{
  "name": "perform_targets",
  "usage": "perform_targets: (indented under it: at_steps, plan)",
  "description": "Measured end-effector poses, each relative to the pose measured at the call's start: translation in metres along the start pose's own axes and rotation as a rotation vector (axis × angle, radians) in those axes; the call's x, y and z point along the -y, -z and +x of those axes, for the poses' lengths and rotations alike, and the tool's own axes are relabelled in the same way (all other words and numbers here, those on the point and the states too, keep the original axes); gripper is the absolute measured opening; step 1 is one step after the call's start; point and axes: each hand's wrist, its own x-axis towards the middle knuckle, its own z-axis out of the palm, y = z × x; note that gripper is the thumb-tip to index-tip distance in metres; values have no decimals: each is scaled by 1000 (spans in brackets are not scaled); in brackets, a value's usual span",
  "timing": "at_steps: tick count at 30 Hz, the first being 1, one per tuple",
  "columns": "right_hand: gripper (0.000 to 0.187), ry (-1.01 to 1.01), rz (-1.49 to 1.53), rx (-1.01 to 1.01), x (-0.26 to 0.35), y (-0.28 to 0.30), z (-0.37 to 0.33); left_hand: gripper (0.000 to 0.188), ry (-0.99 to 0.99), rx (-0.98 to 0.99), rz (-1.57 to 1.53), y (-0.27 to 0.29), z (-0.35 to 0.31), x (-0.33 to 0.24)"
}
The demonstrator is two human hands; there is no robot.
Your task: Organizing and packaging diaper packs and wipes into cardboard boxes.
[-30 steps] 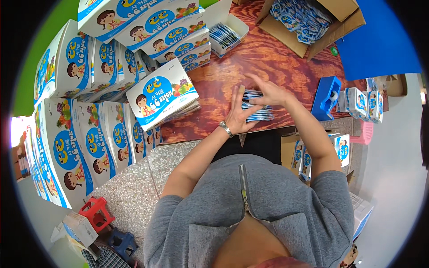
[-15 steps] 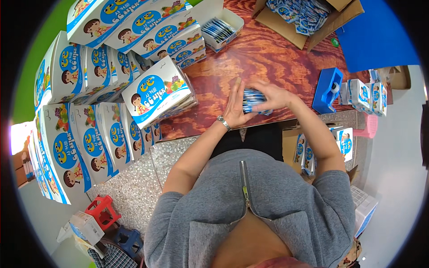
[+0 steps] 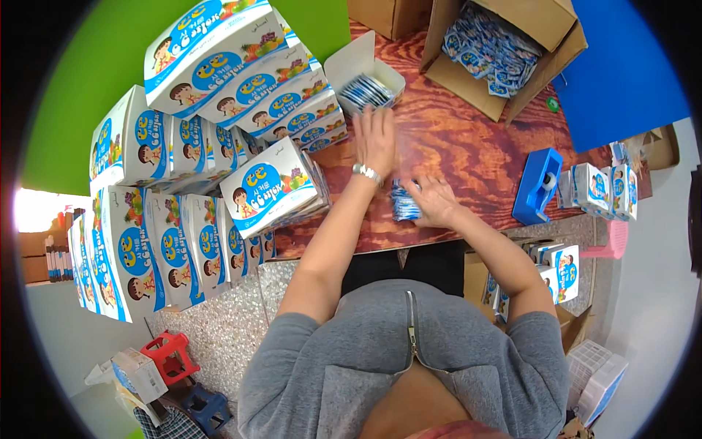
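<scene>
Sachet bundle (image 3: 404, 208) at the table's near edge, right hand against it, left hand reaching away

The bundle of slim blue-and-white sachets lies on the red wood-patterned table (image 3: 475, 150), close to its front edge and almost straight before the person. Its long axis runs roughly front to back, one end toward the person's waist, the other toward the far side. The right hand (image 3: 437, 203) covers its right side, so the full outline is hidden. That hand is half open: the thumb lies over the bundle, while the fingers, loosely bent and slightly spread, point away from the person. Whether they grip any sachets, I cannot tell.

The left hand (image 3: 376, 143), with a metal watch (image 3: 367, 173) at its wrist, is well apart from the bundle. Its fingers are stretched out, a little parted and unclenched, aimed at the open white box (image 3: 393, 75). Their tips overlap its near edge in this view; contact cannot be made out. Inside that box stands a row of similar sachets (image 3: 365, 91).
</scene>
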Motion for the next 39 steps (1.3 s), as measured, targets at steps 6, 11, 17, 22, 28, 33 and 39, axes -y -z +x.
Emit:
perform_targets:
  at_steps: [6, 11, 17, 22, 28, 33, 39]
  plan:
    - [97, -66, 176, -123, -22, 6, -23, 10, -28, -12, 479, -29, 22, 28]
    - [107, -153, 836, -397, -61, 32, -18, 6, -127, 103, 435, -21, 19, 5]
    - [104, -148, 819, -559, -43, 96, 29, 10, -204, 203, 278, -4, -39, -74]
    - [97, -259, 511, -388, -48, 86, 50, 14, -324, 25, 120, 25, -52, -97]
    - [100, -415, 68, -313, -9, 79, 60, 13, -295, 14, -22, 39, -70, -69]
    - [92, -490, -101, -331, -1, 32, 81, 17, -92, -115, -451, 36, -70, -63]
    - [88, -415, 3, -318, 1, 26, 72, 27, 14, -120, -529, 32, -73, -51]
